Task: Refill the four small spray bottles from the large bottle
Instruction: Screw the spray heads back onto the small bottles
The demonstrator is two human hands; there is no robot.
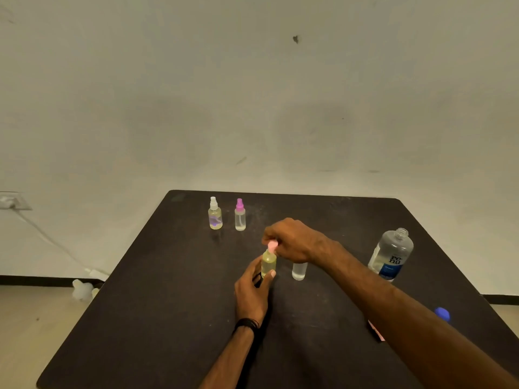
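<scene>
the dark table (168,318) fills the lower half of the head view, set against a pale wall. on its right side stands the large bottle (391,255), clear with a blue label, upright and with its neck open; a blue cap (442,314) lies well apart from it near the right edge, likely its own. at the back left two small spray bottles stand upright just beside each other, one with a white sprayer (215,213) and one with a magenta sprayer (240,215), both tops on. a third small clear bottle (299,270) stands near the centre, its top hidden behind the right wrist, so whether it is capped cannot be told.

the fourth, a yellowish small bottle (268,262), stands upright on the table at the centre, long axis vertical. the left hand (252,293) wraps its lower body from the near left side, fingers curled closed around it, thumb on the front. the right hand (295,241) comes from the right and above, its fingertips pinched closed on the pink spray top (272,245), which sits right at the bottle's neck.

the coming move turns on that vertical axis: the top lies straight above the body, so the right fingers must twist about it while the left hand stops the bottle turning. whether the top is being screwed on or off cannot be told from here
</scene>
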